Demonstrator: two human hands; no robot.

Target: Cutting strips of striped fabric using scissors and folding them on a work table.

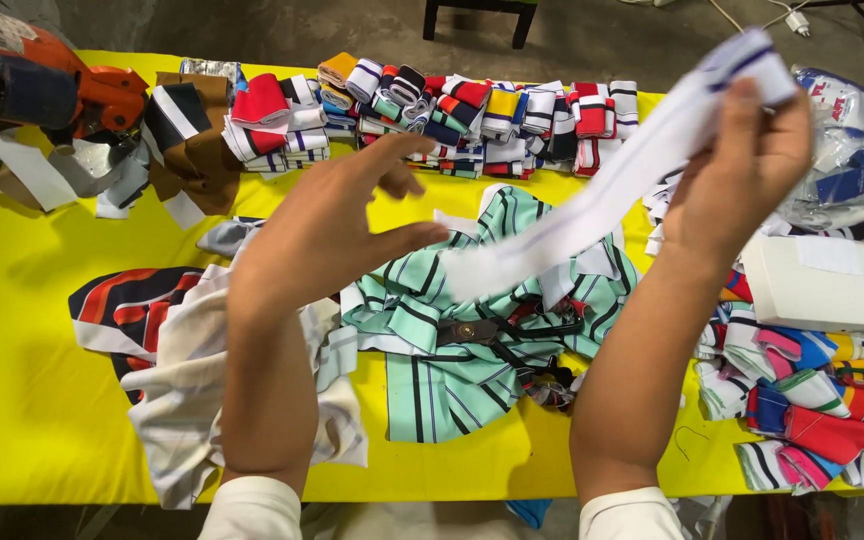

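My right hand (742,170) is raised above the yellow table (22,380) and grips one end of a long white knit strip (612,190) with thin dark stripes. The strip hangs slanting down to the left. My left hand (337,225) is open, fingers spread, its fingertips just beside the strip's lower end; whether they touch it I cannot tell. Below both hands lies a mint-green striped garment piece (452,370) with black scissors (497,330) resting on it.
Rows of folded striped collars (452,110) line the table's far edge. More folded collars (812,400) pile at the right, beside a white box (832,285) and a clear bag (847,150). White fabric (192,390) lies at the left; an orange machine (42,80) sits far left.
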